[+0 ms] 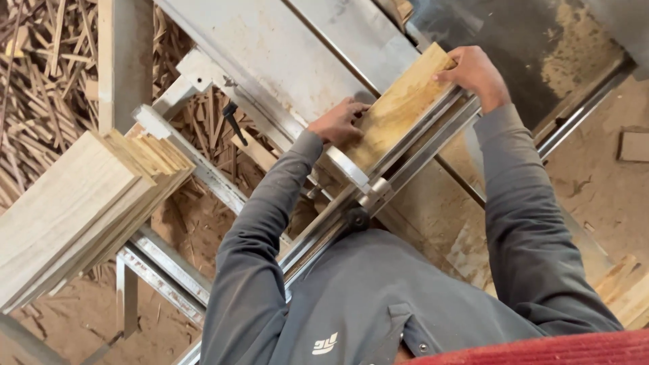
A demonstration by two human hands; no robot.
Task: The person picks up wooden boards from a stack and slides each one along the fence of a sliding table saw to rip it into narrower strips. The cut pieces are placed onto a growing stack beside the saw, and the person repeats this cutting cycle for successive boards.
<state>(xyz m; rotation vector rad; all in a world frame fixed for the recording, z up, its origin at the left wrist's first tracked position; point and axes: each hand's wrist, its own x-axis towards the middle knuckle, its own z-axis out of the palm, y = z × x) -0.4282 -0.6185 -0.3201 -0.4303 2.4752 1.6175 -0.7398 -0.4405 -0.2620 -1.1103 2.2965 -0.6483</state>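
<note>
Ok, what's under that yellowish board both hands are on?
The yellowish board lies on the saw's grey metal table, against a long metal rail. The left hand and right hand press its ends. The table directly beneath it is covered.

Bare saw table [270, 47] beyond the board [399, 108]; metal fence [419, 135] alongside.

even soft daylight, sharp, faint shadows
</note>
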